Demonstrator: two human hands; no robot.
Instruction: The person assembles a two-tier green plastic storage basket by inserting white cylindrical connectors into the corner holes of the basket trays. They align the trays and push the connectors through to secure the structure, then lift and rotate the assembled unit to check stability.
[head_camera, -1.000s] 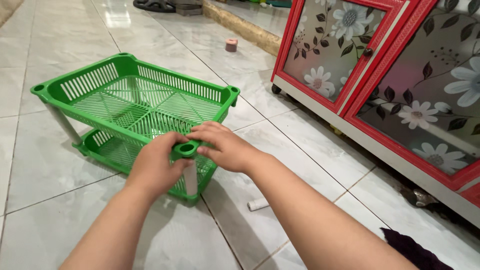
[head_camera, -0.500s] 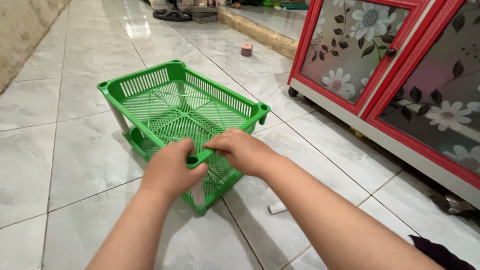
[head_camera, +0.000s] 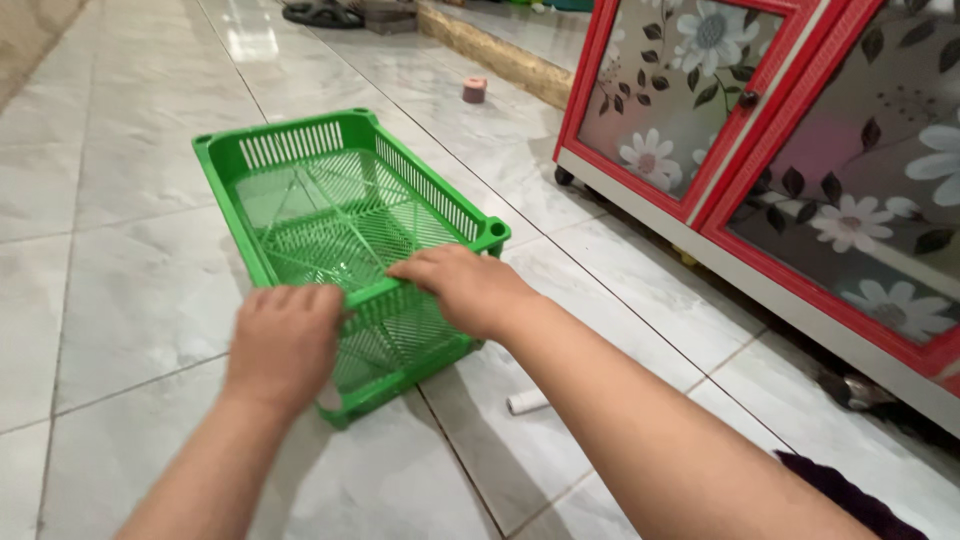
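Note:
A green plastic two-tier rack (head_camera: 300, 160) stands on the tiled floor in front of me, its upper basket raised on pale tube legs over a lower basket. My left hand (head_camera: 285, 340) covers the near left corner of the upper basket, fingers wrapped over the rim. My right hand (head_camera: 462, 285) grips the near rim of the same basket, a little to the right. The corner socket and the leg under my left hand are mostly hidden.
A short white tube (head_camera: 527, 402) lies on the floor right of the rack. A red cabinet (head_camera: 780, 170) with flowered door panels fills the right side. A small pink roll (head_camera: 475, 90) sits far back by a raised step. Dark cloth (head_camera: 840, 490) lies at bottom right.
The rack has turned so that its long side points away from me. My left hand has slid over the near left corner, and my right hand stays on the near rim.

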